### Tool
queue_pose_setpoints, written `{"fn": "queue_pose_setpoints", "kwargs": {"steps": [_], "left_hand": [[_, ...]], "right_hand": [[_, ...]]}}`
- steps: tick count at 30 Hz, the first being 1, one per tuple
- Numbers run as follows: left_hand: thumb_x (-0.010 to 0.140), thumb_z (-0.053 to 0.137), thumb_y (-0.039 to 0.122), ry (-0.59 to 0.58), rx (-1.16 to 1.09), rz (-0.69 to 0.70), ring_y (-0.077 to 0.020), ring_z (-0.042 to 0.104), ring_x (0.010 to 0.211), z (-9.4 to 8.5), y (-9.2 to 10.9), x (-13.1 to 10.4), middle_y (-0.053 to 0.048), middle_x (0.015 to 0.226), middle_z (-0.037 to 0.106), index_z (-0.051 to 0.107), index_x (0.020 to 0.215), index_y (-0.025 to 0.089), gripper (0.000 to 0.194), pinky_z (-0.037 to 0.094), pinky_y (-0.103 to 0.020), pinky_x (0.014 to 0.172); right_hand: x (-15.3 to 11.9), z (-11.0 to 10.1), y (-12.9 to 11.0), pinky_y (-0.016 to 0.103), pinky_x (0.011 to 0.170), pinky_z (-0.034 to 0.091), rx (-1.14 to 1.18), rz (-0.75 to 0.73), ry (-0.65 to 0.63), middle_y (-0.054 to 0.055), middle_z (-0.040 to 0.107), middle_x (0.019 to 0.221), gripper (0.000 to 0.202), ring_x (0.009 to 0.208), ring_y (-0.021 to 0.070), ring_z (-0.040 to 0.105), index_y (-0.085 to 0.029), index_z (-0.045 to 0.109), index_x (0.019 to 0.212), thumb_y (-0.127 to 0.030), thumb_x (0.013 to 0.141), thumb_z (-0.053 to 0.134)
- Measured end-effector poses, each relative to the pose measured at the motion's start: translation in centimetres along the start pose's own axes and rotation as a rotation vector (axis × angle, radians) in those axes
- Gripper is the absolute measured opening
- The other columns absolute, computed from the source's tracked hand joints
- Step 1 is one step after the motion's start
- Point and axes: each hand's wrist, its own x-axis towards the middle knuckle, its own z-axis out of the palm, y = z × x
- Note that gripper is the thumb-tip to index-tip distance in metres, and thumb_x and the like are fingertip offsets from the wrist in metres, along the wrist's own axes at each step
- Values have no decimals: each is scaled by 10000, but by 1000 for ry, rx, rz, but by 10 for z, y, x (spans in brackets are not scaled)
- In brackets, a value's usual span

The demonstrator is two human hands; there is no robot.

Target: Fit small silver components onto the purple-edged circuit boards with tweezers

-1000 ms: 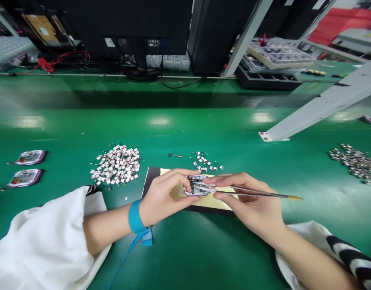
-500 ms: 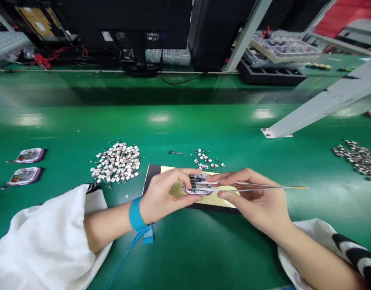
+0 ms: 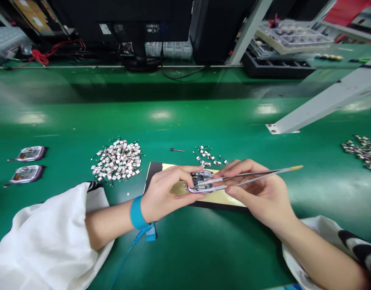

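Note:
My left hand (image 3: 169, 187), with a blue wrist strap (image 3: 137, 213), grips a small purple-and-white device housing (image 3: 200, 181) by its left end. A circuit board shows inside the housing. In my right hand (image 3: 258, 189) is a pair of tweezers (image 3: 264, 174), held between thumb and fingers. The tweezer tips lie over the board, their rear end pointing right and slightly up. Whether the tips hold a part is too small to tell. Under both hands lies a yellow-topped pad (image 3: 224, 197) with a black border.
Small white components with leads form a pile (image 3: 117, 161) at left. A smaller group (image 3: 209, 156) and a small dark part (image 3: 177, 150) lie behind the pad. Two similar housings (image 3: 27, 174) rest far left. Metallic parts (image 3: 362, 151) lie right, near a slanted white post (image 3: 321, 102).
The tweezers' rear end has swung upward, and their arms look further apart. My right hand has shifted slightly right and up. My left hand still holds the housing; the whole view has moved a little.

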Motion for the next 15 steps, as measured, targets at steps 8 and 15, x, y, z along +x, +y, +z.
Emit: {"fn": "queue_pose_setpoints", "kwargs": {"steps": [8,15], "left_hand": [[677,688,132,-4,28,115,-184,596,975,0,1,3,-143,1028,624,514,733,133,182,514,-264,799],[693,666,108,-41,36,202,-196,604,941,-3,2,5,-138,1045,609,585,766,138,113,524,-288,761]], "right_hand": [[-3,2,-3,234,651,537,-88,-76,16,19,634,764,137,739,144,612,-223,601,795,-104,740,643],[-8,7,-4,260,662,528,-70,-119,60,7,636,782,210,762,147,600,-235,604,833,-52,735,627]]}}
